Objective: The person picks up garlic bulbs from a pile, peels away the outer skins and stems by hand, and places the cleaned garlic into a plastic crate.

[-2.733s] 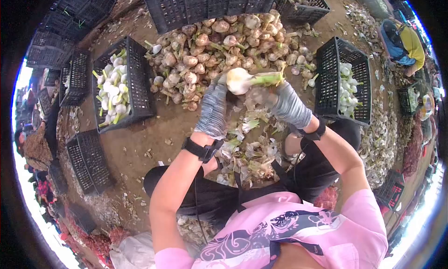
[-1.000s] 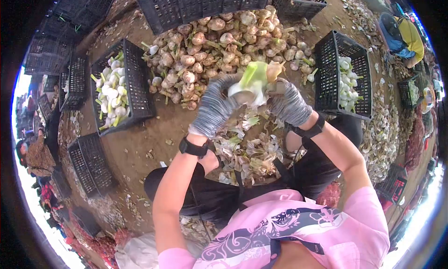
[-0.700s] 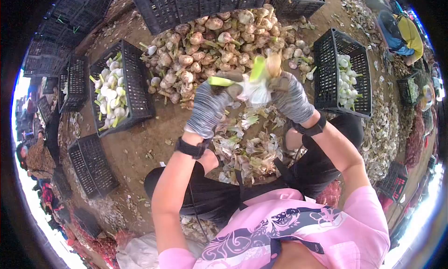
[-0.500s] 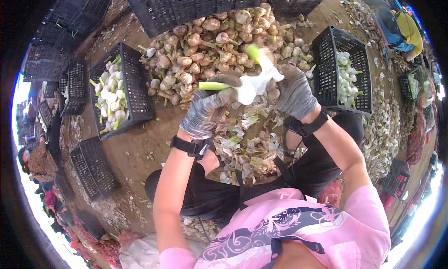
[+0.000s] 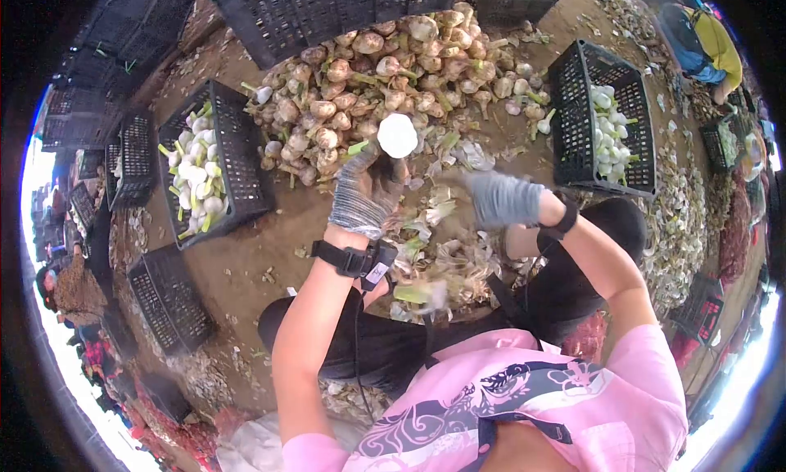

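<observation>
Our left hand (image 5: 366, 195)'s curled round a peeled garlic bulb (image 5: 398, 136); right hand (image 5: 503, 200)'s too blurry to tell. Loads of unpeeled garlic (image 5: 323, 109) left, tbh.

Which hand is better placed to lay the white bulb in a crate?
Probably the left hand: it holds the white bulb, and a crate of pale bulbs stands on that side. The right hand is blurred and apart from the bulb.
</observation>
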